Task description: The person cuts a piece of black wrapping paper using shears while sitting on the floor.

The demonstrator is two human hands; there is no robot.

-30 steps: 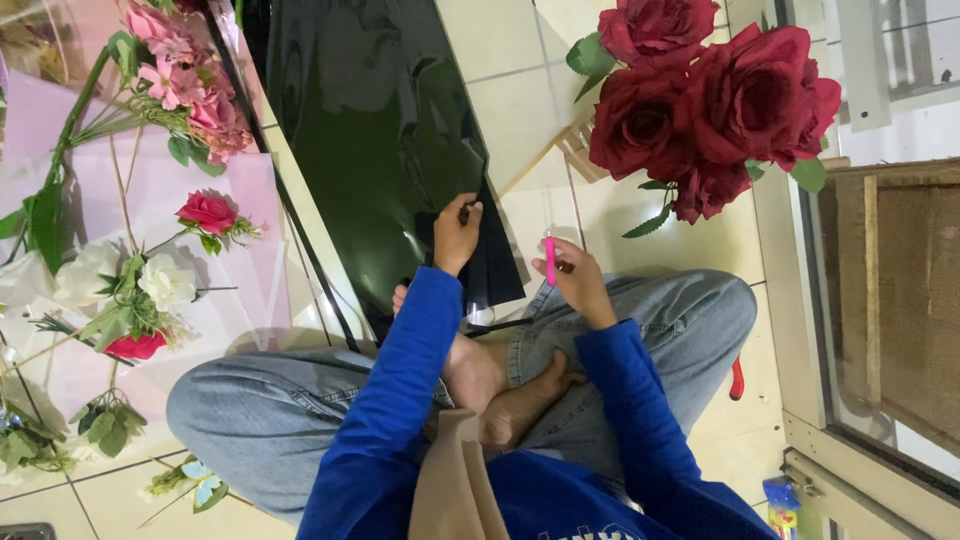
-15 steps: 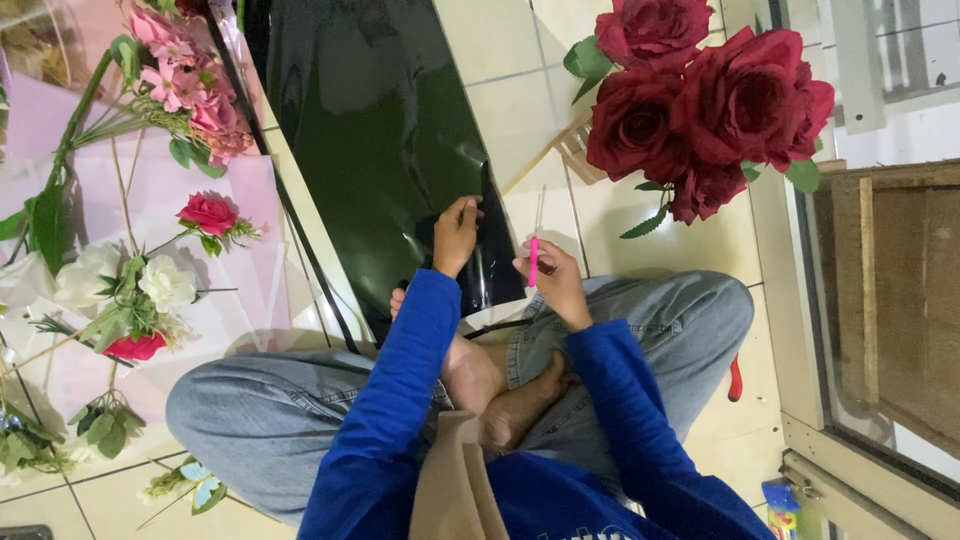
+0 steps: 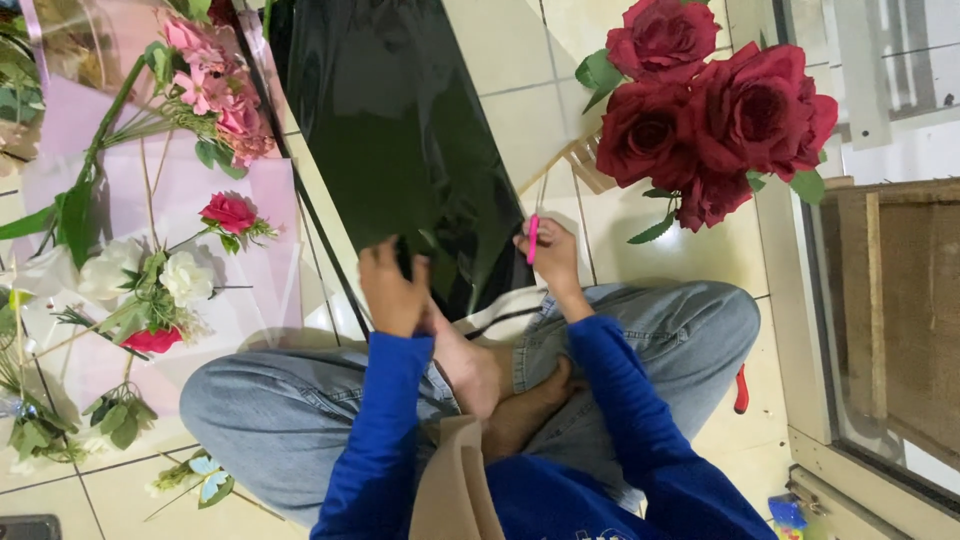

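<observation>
I sit cross-legged on a tiled floor with a glossy black wrapping sheet [image 3: 400, 130] stretched out ahead of me. My left hand [image 3: 392, 290] grips the near edge of that sheet. My right hand [image 3: 552, 255] holds a small pink cutter [image 3: 533, 240] upright at the sheet's right near corner. Both sleeves are blue, and my jeans and bare feet show below the hands.
A bunch of dark red roses [image 3: 715, 120] lies at the upper right. Pink, red and white artificial flowers [image 3: 165, 270] rest on pale pink paper [image 3: 260, 260] at the left. A wooden crate [image 3: 890, 310] stands at the right; a red-handled tool [image 3: 741, 390] lies by my knee.
My left hand has slid down and left along the black sheet's near edge. My right hand with the pink cutter has shifted slightly toward the sheet's corner.
</observation>
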